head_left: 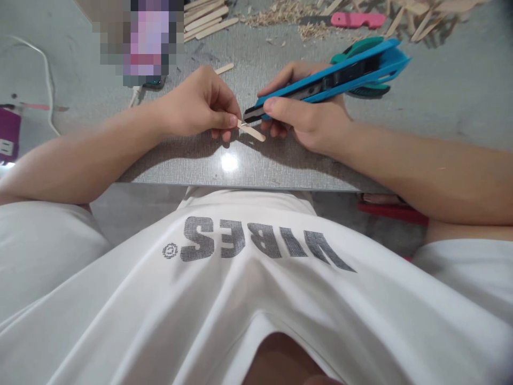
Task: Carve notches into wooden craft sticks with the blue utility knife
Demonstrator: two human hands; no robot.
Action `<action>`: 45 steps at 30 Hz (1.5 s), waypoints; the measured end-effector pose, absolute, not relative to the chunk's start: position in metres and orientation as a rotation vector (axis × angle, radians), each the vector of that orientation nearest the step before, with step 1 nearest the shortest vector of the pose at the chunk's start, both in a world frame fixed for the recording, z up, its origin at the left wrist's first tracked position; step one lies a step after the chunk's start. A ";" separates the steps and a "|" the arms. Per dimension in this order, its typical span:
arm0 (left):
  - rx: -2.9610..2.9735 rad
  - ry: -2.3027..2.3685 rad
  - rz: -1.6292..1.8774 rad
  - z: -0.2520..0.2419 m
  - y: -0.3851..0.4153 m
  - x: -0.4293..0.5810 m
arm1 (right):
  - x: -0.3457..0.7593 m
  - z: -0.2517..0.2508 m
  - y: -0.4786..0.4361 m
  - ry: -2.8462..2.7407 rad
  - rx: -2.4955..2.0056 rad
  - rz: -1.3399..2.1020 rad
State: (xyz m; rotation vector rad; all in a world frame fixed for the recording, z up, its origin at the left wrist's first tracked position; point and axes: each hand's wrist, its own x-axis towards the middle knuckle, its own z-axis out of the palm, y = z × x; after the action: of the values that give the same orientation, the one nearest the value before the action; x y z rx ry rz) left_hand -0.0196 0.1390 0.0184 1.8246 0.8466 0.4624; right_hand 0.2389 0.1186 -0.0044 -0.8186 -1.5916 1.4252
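My left hand [208, 104] pinches a flat wooden craft stick [254, 132] between thumb and fingers. The stick's rounded end points right and toward me, and its other part runs under my hand. My right hand [310, 115] is wrapped round a blue utility knife [332, 77], thumb on its side. The knife's blade is out at the left end, and its tip meets the stick close to my left fingertips, or sits just above it; I cannot tell which. Another craft stick [224, 68] shows just beyond my left hand.
A stack of craft sticks [206, 18], wood shavings [276, 13] and a pink-handled knife [358, 20] lie at the back. Behind my right hand is a green-handled tool [356, 51]. More sticks [420, 21] are scattered back right. A white cable [47, 80] runs at left. The table edge [240, 186] is near me.
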 end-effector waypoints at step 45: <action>1.659 0.840 0.405 0.018 0.145 -0.019 | 0.248 -0.010 0.130 -1.820 -0.667 1.069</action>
State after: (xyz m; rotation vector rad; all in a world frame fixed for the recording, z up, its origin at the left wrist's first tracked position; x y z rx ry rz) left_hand -0.0193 0.1450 0.0183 1.6592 0.8403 0.4054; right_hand 0.2483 0.1297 -0.0102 -0.6674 -1.8202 1.0688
